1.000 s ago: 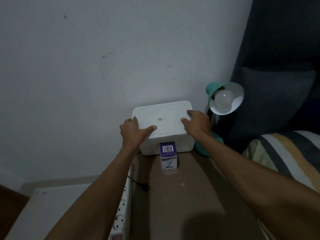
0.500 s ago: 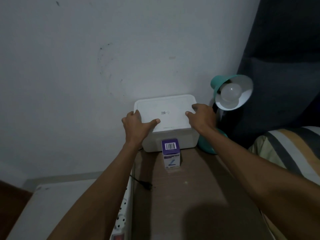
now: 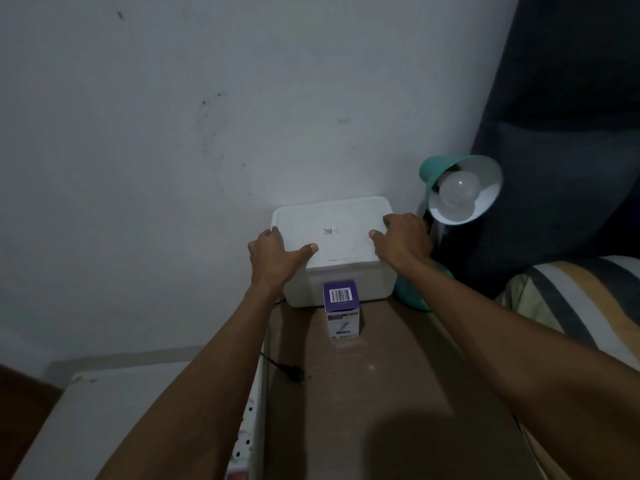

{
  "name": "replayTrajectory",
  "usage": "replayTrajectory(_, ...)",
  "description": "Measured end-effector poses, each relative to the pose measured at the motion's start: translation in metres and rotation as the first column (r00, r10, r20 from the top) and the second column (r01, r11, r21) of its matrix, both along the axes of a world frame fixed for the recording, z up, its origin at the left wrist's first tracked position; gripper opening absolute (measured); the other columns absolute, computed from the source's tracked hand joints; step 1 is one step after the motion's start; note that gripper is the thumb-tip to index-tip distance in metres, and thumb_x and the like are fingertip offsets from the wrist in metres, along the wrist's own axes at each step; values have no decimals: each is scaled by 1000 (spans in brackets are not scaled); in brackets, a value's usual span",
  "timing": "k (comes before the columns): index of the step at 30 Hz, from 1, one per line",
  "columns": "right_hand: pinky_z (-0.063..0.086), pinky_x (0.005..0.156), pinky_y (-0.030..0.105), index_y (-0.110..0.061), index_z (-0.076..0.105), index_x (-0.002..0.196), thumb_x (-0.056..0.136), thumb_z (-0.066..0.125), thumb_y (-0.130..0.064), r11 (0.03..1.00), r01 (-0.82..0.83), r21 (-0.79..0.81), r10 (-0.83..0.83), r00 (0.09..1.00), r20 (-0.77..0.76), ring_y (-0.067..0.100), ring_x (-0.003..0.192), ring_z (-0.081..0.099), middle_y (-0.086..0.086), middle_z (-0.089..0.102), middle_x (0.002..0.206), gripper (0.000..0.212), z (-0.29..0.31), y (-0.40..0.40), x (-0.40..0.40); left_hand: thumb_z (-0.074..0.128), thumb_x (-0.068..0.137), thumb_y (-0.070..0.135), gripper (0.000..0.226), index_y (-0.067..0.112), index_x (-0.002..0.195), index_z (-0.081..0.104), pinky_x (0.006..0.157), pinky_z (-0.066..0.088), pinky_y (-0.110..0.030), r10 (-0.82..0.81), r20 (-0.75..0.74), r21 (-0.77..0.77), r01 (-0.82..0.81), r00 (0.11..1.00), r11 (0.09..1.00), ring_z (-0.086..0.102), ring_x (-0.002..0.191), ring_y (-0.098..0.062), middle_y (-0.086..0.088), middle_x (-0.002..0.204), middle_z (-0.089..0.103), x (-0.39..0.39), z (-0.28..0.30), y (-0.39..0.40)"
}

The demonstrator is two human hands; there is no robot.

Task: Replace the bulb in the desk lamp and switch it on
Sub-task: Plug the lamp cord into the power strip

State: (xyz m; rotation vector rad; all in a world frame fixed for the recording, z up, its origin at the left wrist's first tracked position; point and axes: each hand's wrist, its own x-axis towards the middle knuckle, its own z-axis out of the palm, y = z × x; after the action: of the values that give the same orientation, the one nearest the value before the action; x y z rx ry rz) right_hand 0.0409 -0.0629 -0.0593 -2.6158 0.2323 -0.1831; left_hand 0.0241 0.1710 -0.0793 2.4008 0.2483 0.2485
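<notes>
Both grips clamp the white lidded box [image 3: 332,233]: left hand [image 3: 277,256] on its 9 o'clock edge, thumb on the lid, right hand [image 3: 403,242] on the 3 o'clock edge. Box sits at the table's [image 3: 363,393] 12 o'clock end, against the wall. Purple bulb carton [image 3: 341,308] stands just in front, at 6 o'clock. Teal desk lamp [image 3: 460,188] at 3 o'clock, bulb [image 3: 459,190] fitted, unlit.

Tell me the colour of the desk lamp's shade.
The lamp shade is teal outside and white inside, seen best in the head view.
</notes>
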Motion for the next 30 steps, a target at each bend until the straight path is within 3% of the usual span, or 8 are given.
replayTrajectory(2, 47, 97, 43, -17, 59, 137, 96, 60, -41, 1000, -10, -24, 12, 997, 70, 35, 126, 47, 14, 54, 139, 48, 5, 6, -5, 67, 70, 81, 85, 2, 102, 61, 100, 45, -50, -8, -11, -10, 8, 1000, 1000, 54, 121, -43, -23, 123, 64, -6, 1, 6)
replayTrajectory(4, 46, 94, 41, -17, 62, 134, 97, 60, -34, 998, -70, -5, 70, 982, 173, 32, 124, 47, 13, 57, 134, 41, 12, 18, -13, 63, 75, 81, 92, -1, 116, 67, 106, 46, -50, -23, 7, -36, 23, 1000, 999, 53, 128, -43, -23, 133, 63, -22, 2, 13)
replayTrajectory(8, 53, 80, 34, -18, 69, 123, 96, 62, -28, 962, -247, 117, 205, 935, 288, 23, 101, 64, 6, 71, 111, 30, 25, 55, -43, 57, 74, 80, 108, -2, 145, 58, 119, 41, -49, -8, 65, -96, 15, 998, 995, 50, 142, -37, -22, 151, 56, -71, -4, 33)
replayTrajectory(12, 57, 81, 36, -23, 75, 112, 93, 62, -29, 923, -350, 163, 313, 926, 213, 25, 91, 69, 5, 76, 96, 24, 23, 99, -80, 53, 76, 81, 106, -1, 142, 61, 115, 42, -46, -5, 69, -33, 7, 998, 999, 54, 138, -35, -21, 147, 60, -122, -30, 58)
replayTrajectory(16, 58, 83, 36, -15, 78, 108, 91, 62, -22, 886, -438, 153, 430, 899, 83, 28, 96, 71, 12, 77, 101, 24, 1, 135, -114, 57, 71, 85, 108, 9, 148, 57, 117, 42, -53, -28, -52, -12, 28, 998, 1000, 49, 143, -37, -18, 151, 56, -164, -71, 81)
replayTrajectory(21, 58, 86, 41, -12, 75, 110, 88, 63, -15, 895, -444, 49, 445, 876, -186, 31, 101, 69, 14, 73, 110, 24, -50, 154, -149, 84, 68, 62, 89, 23, 141, 52, 92, 53, -29, -96, -104, -193, 75, 990, 978, 64, 118, -19, 7, 127, 61, -214, -104, 76)
replayTrajectory(25, 55, 81, 33, -15, 71, 104, 85, 70, -17, 904, -417, -96, 389, 894, -221, 29, 101, 67, 11, 68, 111, 20, -88, 162, -168, 88, 67, 56, 120, 28, 165, 24, 115, 48, -45, -114, -100, -317, 77, 988, 945, 50, 143, -20, 2, 162, 42, -230, -133, 73)
replayTrajectory(30, 54, 79, 34, -16, 71, 104, 88, 65, -16, 884, -418, -206, 387, 905, -177, 28, 98, 65, 9, 65, 107, 17, -110, 174, -172, 84, 68, 61, 121, 24, 166, 23, 117, 46, -48, -87, -106, -363, 43, 991, 931, 46, 147, -21, -1, 166, 39, -226, -146, 75)
